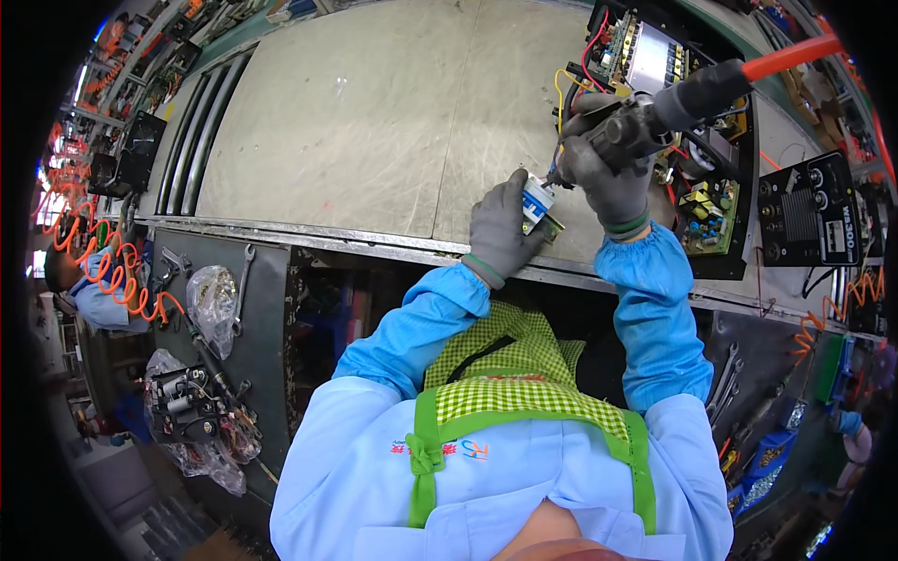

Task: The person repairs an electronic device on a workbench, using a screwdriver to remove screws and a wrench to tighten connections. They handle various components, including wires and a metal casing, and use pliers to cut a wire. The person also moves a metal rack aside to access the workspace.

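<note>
Low over the front of the metal workbench (346, 122), my gloved left hand (500, 229) grips a small white and blue circuit breaker (536, 201). A small plate or board shows beneath it. My gloved right hand (608, 182) is wrapped round a black power screwdriver (631, 131) with an orange-red hose (795, 58) at its back end. The screwdriver's tip points down-left and meets the breaker's upper end; the exact contact is too small to make out. Yellow and red wires run close behind my right hand, from an open electronic unit (706, 210) with circuit boards.
A black front panel with knobs (809, 210) stands at the right. Rollers (204, 136) cross the bench at left. A lower side table (262, 327) holds a wrench (245, 280), bagged parts (212, 304) and a wired assembly (187, 407). Other people work at both far sides.
</note>
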### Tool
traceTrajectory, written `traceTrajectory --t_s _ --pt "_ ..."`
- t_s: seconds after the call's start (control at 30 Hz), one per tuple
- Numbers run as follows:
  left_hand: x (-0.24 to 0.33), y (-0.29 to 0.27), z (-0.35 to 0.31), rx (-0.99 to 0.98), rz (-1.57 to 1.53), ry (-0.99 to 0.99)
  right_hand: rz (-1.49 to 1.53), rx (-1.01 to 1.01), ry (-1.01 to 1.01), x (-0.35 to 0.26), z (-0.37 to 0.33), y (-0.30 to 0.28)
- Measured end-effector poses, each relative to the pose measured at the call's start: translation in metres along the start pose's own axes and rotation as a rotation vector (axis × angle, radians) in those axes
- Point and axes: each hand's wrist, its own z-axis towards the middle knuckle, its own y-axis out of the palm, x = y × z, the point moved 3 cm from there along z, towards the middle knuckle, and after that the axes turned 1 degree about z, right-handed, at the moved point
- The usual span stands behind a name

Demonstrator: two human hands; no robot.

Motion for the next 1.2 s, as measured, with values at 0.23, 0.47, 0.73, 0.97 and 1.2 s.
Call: traceTrajectory --t_s 0.23,0.47,0.73,0.97,1.2 --pt "-0.005 0.001 -0.003 0.019 -0.057 0.025 -0.272 -0.062 -0.046 0.006 0.016 0.012" --pt "-0.006 0.000 -0.003 -0.060 -0.023 -0.038 -0.229 -0.057 -0.025 0.008 0.014 0.013" --pt "-0.001 -0.002 -0.002 -0.005 -0.007 -0.010 -0.084 0.043 -0.088 -0.024 0.000 0.003" --pt "-0.003 0.002 -0.002 0.012 -0.009 -0.009 -0.016 0.093 -0.119 -0.016 -0.009 -0.013" --pt "-0.004 0.000 -0.001 -0.001 -0.011 -0.019 -0.030 0.093 -0.099 -0.020 -0.011 -0.017"
